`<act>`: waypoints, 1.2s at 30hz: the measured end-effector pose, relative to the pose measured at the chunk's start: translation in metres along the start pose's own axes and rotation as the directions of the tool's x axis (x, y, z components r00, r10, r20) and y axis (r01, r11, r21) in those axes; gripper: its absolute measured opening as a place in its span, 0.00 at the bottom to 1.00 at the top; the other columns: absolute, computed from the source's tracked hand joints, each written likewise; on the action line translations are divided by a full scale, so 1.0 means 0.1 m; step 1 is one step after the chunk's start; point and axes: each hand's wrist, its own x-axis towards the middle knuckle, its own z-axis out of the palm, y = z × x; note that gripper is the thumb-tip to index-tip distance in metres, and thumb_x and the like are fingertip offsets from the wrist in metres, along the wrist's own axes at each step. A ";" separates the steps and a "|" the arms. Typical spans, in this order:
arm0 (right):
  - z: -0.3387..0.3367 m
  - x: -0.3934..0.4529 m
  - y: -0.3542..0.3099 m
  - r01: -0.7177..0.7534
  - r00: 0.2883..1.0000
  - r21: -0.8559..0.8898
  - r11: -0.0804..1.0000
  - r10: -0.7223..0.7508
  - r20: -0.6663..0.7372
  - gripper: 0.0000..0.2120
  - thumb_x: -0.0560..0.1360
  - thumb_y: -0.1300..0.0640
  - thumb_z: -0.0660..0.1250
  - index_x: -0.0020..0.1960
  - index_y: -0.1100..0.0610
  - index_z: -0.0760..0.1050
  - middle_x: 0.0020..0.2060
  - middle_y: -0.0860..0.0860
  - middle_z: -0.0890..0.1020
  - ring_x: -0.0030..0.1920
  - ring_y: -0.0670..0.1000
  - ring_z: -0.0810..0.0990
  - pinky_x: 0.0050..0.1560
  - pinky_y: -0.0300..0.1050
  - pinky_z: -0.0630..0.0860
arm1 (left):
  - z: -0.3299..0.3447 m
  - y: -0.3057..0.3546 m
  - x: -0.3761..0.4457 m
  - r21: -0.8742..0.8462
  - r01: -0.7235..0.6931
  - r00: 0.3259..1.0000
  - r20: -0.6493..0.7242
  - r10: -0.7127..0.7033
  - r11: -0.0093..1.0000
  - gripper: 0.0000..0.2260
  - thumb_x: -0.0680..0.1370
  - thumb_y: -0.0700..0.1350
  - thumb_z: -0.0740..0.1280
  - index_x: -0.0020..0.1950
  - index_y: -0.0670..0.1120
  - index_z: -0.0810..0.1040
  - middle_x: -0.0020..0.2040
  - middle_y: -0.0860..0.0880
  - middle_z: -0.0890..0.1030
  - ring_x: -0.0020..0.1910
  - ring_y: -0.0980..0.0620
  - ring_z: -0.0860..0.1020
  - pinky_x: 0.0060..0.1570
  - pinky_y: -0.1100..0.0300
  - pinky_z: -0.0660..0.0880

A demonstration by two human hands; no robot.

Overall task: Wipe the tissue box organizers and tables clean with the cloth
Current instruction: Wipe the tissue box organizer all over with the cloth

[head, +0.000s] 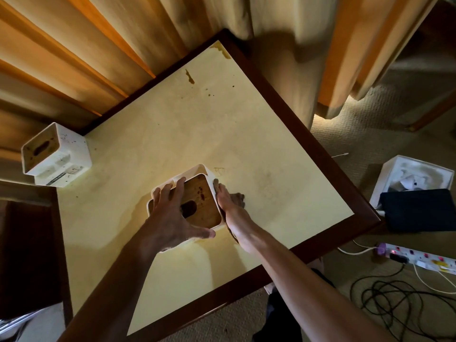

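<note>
Left hand (172, 215) grips the tissue box organizer (195, 206) mid-table (271, 134). Right hand (228, 201) presses its side w/ a dark cloth (238, 197), grip unclear. 2nd organizer (55, 155) at left corner.

Table middle: the tissue box organizer (199, 201) stands on the cream table (283, 169), with the left hand (172, 218) over its top and the right hand (228, 203) against its right side.
Far part of table: bare surface with brown stains (190, 77), wide room for a hand.
Right part of table: bare up to the dark wooden rim.
Near part of table: bare, crossed only by the two forearms.
Left corner: a second tissue box organizer (55, 155) stands at the edge, well apart from the first.
Behind table: curtains (74, 50) hang close to the far rim.
Floor at right: white bin (417, 178), power strip (419, 260), black cables (399, 299).
</note>
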 end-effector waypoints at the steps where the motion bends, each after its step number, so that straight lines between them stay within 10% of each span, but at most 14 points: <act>1: 0.00 0.11 0.04 -0.024 1.000 -0.014 1.000 0.024 0.004 0.46 0.57 0.13 0.46 0.72 0.30 0.57 0.78 0.47 0.56 0.79 0.51 0.47 0.75 0.65 0.47 | 0.00 0.00 0.00 -0.004 -0.001 1.000 0.001 0.001 1.000 0.69 0.52 0.69 0.80 0.80 0.57 0.40 0.79 0.53 0.47 0.78 0.45 0.45 0.76 0.42 0.57; 11: 0.01 0.23 -0.65 0.145 0.988 -0.075 0.987 -0.141 0.057 0.30 0.69 0.24 0.49 0.70 0.26 0.56 0.78 0.43 0.58 0.78 0.54 0.50 0.75 0.65 0.51 | -0.03 0.03 -0.01 0.005 0.006 1.000 0.020 -0.006 1.000 0.68 0.53 0.69 0.80 0.81 0.57 0.40 0.79 0.52 0.47 0.78 0.44 0.45 0.75 0.41 0.58; 14: -0.02 0.11 -0.72 0.230 0.973 -0.053 0.972 -0.227 0.045 0.20 0.83 0.42 0.50 0.74 0.40 0.63 0.77 0.47 0.59 0.78 0.50 0.47 0.78 0.55 0.49 | -0.03 0.02 0.01 0.013 0.002 1.000 0.023 -0.002 1.000 0.68 0.52 0.70 0.79 0.80 0.57 0.39 0.79 0.52 0.47 0.78 0.44 0.44 0.75 0.41 0.58; 17: -0.01 -0.09 -0.66 0.374 0.927 0.035 0.927 -0.375 0.013 0.16 0.85 0.57 0.53 0.68 0.52 0.74 0.70 0.50 0.71 0.71 0.47 0.65 0.73 0.44 0.60 | -0.02 0.01 0.02 0.007 0.013 0.999 0.032 -0.013 1.000 0.69 0.52 0.70 0.79 0.80 0.57 0.38 0.80 0.53 0.45 0.79 0.45 0.43 0.75 0.42 0.59; 25: -0.08 -0.47 -0.33 0.298 0.943 0.115 0.948 -0.311 0.119 0.18 0.85 0.53 0.51 0.70 0.34 0.61 0.70 0.35 0.64 0.64 0.21 0.57 0.60 0.22 0.60 | -0.02 0.02 0.00 -0.002 0.014 1.000 0.024 -0.013 1.000 0.69 0.53 0.69 0.80 0.80 0.58 0.38 0.80 0.52 0.45 0.79 0.46 0.42 0.76 0.44 0.57; 30: -0.04 -0.48 -0.19 0.210 0.962 0.110 0.971 -0.226 0.154 0.23 0.80 0.37 0.46 0.74 0.28 0.48 0.74 0.30 0.46 0.73 0.35 0.35 0.76 0.57 0.38 | -0.02 0.00 0.00 0.033 -0.012 1.000 0.010 0.012 0.999 0.72 0.45 0.78 0.69 0.80 0.56 0.39 0.80 0.50 0.47 0.78 0.45 0.44 0.76 0.44 0.54; 36: -0.06 -0.33 -0.19 0.139 0.982 0.120 0.983 -0.152 0.110 0.27 0.80 0.37 0.48 0.78 0.39 0.48 0.76 0.42 0.53 0.74 0.38 0.49 0.77 0.50 0.49 | 0.00 -0.02 0.00 0.043 -0.027 1.000 -0.006 0.027 0.999 0.71 0.45 0.80 0.66 0.80 0.58 0.37 0.80 0.51 0.46 0.79 0.45 0.43 0.76 0.43 0.53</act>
